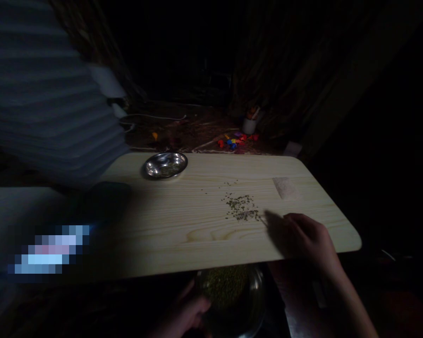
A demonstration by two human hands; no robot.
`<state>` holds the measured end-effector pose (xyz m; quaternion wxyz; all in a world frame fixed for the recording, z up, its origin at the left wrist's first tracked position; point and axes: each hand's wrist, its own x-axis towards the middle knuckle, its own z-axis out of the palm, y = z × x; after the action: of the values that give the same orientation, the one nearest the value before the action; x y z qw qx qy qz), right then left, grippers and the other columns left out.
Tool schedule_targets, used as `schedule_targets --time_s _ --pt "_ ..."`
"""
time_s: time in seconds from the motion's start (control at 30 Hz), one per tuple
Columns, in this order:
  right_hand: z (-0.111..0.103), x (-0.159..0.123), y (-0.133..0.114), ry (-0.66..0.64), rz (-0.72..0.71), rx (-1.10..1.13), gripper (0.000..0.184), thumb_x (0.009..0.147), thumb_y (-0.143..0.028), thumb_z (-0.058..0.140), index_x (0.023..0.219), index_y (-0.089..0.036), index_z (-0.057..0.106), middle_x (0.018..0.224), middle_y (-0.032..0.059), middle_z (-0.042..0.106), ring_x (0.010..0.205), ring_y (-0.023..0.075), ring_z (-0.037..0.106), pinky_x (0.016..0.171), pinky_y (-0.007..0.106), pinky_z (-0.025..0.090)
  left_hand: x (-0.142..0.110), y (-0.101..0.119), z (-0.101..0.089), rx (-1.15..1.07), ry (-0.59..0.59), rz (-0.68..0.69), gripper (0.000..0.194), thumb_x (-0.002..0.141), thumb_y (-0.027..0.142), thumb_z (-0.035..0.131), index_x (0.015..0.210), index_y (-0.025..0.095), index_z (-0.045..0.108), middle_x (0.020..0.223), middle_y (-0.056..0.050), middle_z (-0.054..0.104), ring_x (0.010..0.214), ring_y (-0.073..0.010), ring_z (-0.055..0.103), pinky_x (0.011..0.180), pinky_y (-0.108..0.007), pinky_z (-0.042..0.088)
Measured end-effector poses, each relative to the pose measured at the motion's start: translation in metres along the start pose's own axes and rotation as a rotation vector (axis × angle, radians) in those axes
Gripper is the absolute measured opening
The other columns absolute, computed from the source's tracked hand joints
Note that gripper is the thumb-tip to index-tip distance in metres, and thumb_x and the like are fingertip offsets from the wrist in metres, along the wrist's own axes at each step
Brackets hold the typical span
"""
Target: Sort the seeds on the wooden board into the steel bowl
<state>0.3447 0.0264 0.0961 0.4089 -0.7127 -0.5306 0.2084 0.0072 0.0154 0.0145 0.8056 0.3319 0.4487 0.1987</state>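
Observation:
A scatter of small dark-green grains lies on a pale wooden board. My right hand rests on the board just right of the grains, fingers curled and pinched toward them; whether it holds any is too dark to tell. Below the board's near edge, my left hand grips the rim of a metal bowl filled with the same green grains. A small steel dish with a few grains sits at the board's far left.
A small whitish packet lies on the board's far right. A person in a striped garment sits at the left. Beyond the board are colourful bits and a white cup on a dark surface.

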Motion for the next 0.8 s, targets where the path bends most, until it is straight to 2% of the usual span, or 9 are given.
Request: schedule_targets --time_s 0.1,0.2,0.33,0.57,0.7,0.8 --pt "0.0 0.015 0.012 0.029 -0.017 -0.052 0.032 0.09 -0.041 0.059 0.101 -0.015 0.074 0.102 0.0152 0.08 0.095 0.0318 0.075 0.084 0.04 0.057 0.008 -0.008 -0.003 -0.037 0.008 -0.018 0.066 0.067 0.034 0.067 0.122 0.016 0.037 0.081 -0.004 0.07 0.062 -0.022 0.069 0.05 -0.034 0.057" --pt "0.007 0.007 0.008 -0.082 -0.038 -0.068 0.031 0.093 -0.039 0.057 0.105 -0.016 0.075 0.105 0.0135 0.08 0.096 0.0305 0.075 0.084 0.038 0.056 0.012 -0.014 -0.004 -0.068 0.037 -0.033 0.066 0.063 0.031 0.069 0.119 0.019 0.036 0.082 -0.004 0.071 0.059 -0.0203 0.067 0.047 -0.033 0.057" --pt "0.01 -0.014 -0.005 -0.228 -0.045 -0.012 0.033 0.098 -0.042 0.054 0.109 -0.019 0.075 0.108 0.0112 0.079 0.097 0.0271 0.074 0.083 0.033 0.056 0.009 -0.013 -0.006 -0.051 0.04 -0.02 0.061 0.065 0.034 0.072 0.114 0.02 0.037 0.084 -0.007 0.072 0.063 -0.0235 0.07 0.052 -0.036 0.06" --pt "0.018 -0.018 -0.009 -0.219 -0.041 0.043 0.031 0.098 -0.042 0.055 0.103 -0.019 0.075 0.104 0.0104 0.08 0.095 0.0259 0.074 0.082 0.033 0.056 0.004 -0.015 -0.014 -0.035 0.017 0.017 0.068 0.071 0.037 0.072 0.126 0.015 0.04 0.093 -0.01 0.074 0.073 -0.0258 0.072 0.057 -0.037 0.062" --pt "0.033 -0.015 -0.017 -0.198 -0.058 0.029 0.03 0.099 -0.04 0.054 0.106 -0.018 0.074 0.104 0.0109 0.08 0.095 0.0259 0.074 0.082 0.032 0.055 0.0 -0.013 -0.014 -0.059 -0.017 0.053 0.055 0.074 0.034 0.07 0.121 0.016 0.048 0.098 -0.01 0.075 0.066 -0.0203 0.069 0.059 -0.036 0.062" --pt "0.045 -0.017 -0.028 -0.219 -0.088 0.026 0.029 0.1 -0.036 0.053 0.11 -0.019 0.074 0.107 0.0104 0.079 0.096 0.0256 0.074 0.082 0.033 0.055 -0.002 -0.009 -0.016 -0.045 -0.015 0.061 0.053 0.076 0.032 0.068 0.122 0.015 0.049 0.1 -0.011 0.075 0.067 -0.0212 0.07 0.059 -0.036 0.062"
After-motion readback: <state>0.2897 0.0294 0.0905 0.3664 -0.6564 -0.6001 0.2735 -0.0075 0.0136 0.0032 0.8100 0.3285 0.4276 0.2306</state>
